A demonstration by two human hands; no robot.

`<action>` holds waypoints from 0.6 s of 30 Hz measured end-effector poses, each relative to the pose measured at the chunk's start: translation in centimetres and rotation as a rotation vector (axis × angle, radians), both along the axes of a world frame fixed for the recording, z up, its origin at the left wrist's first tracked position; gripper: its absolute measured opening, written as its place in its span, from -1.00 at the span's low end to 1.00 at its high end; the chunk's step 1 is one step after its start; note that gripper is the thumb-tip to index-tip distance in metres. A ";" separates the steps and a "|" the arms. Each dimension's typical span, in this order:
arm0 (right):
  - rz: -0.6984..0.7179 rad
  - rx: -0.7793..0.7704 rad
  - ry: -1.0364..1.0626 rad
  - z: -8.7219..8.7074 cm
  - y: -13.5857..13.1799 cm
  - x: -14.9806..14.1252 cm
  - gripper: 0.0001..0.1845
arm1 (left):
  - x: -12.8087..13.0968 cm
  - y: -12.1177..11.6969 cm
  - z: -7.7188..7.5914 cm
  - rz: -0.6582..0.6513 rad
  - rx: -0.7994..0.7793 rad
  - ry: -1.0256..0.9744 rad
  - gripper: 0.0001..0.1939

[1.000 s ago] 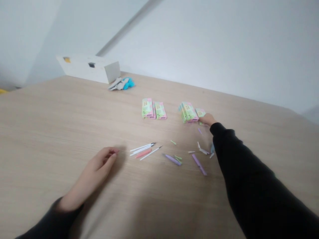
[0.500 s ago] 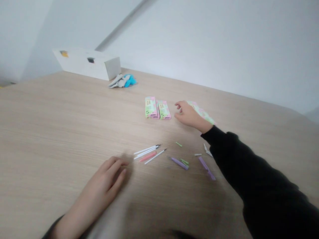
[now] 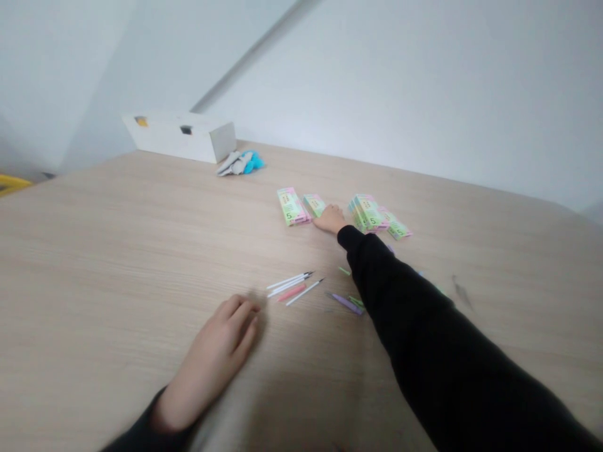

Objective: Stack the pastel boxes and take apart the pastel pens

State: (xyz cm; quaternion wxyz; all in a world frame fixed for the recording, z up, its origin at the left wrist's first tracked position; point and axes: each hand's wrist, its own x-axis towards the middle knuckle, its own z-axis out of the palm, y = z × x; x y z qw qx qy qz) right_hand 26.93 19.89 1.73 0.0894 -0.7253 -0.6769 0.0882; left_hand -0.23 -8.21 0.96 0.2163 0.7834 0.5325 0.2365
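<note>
My right hand (image 3: 331,220) reaches far across the wooden table (image 3: 94,251) and rests against a small green-and-pink box (image 3: 315,204); its fingers are mostly hidden behind the hand. Another such box (image 3: 292,206) lies just left of it. A pile of the same boxes (image 3: 372,213) sits to the right of my hand. My left hand (image 3: 219,351) lies flat on the table, fingers together, holding nothing. Just beyond its fingertips lie thin white pen refills (image 3: 289,281) and a pink stick (image 3: 291,292).
Purple (image 3: 346,303) and green (image 3: 357,302) pen parts lie scattered beside my right sleeve. A white box (image 3: 181,135) stands at the far edge against the wall, with a grey and blue cloth (image 3: 240,162) next to it. Something yellow (image 3: 12,182) shows at far left.
My right hand moved left from the right-hand pile of boxes to the left pair. My left hand slid a little forward. The view shifted slightly.
</note>
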 end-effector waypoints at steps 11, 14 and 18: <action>0.055 -0.013 0.362 6.5 -3.5 1.6 -0.46 | -0.2 0.4 -0.8 -0.015 0.081 0.077 -0.65; 0.098 0.163 0.510 9.7 -6.8 3.8 -0.55 | -0.3 0.5 -0.9 -0.025 0.102 0.099 -0.65; 0.177 0.752 0.823 12.9 -11.9 8.0 -0.70 | -0.4 0.5 -1.0 -0.049 0.120 0.125 -0.64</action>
